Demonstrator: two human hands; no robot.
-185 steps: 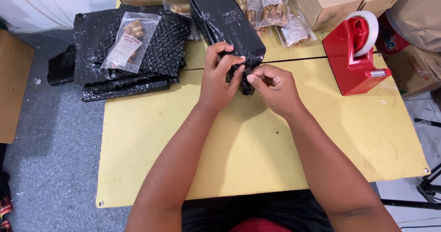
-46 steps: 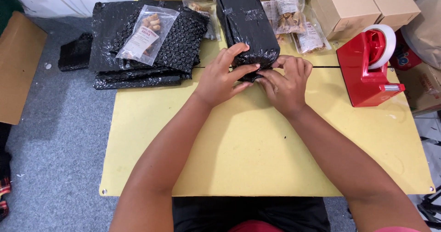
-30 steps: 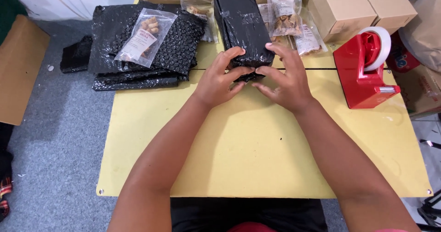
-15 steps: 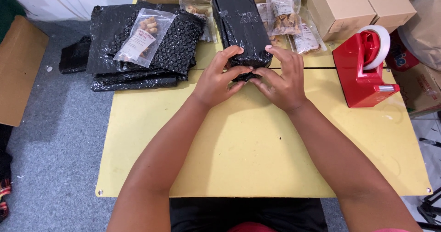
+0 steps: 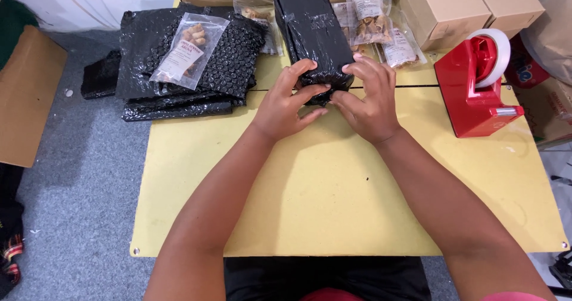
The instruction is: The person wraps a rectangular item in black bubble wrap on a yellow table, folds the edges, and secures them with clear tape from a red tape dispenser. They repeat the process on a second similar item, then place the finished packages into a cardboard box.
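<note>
1. the long black wrapped parcel (image 5: 313,33) lies lengthwise at the far middle of the yellow table (image 5: 333,217), near end toward the person. compared with half a second ago the hands have barely shifted, so the pressing at that end looks ongoing, not finished.
2. left hand (image 5: 283,107) has its thumb over the parcel's near corner, fingers curled under the end. right hand (image 5: 369,98) lies flat, fingers half spread, pressing the same end.
3. left of it: a stack of black bubble wrap sheets (image 5: 179,80) with a clear snack pouch (image 5: 187,50), white label, on top.
4. behind: more clear pouches (image 5: 381,27) and brown cardboard boxes (image 5: 459,9).
5. right: a red tape dispenser (image 5: 476,92) with a white roll.
</note>
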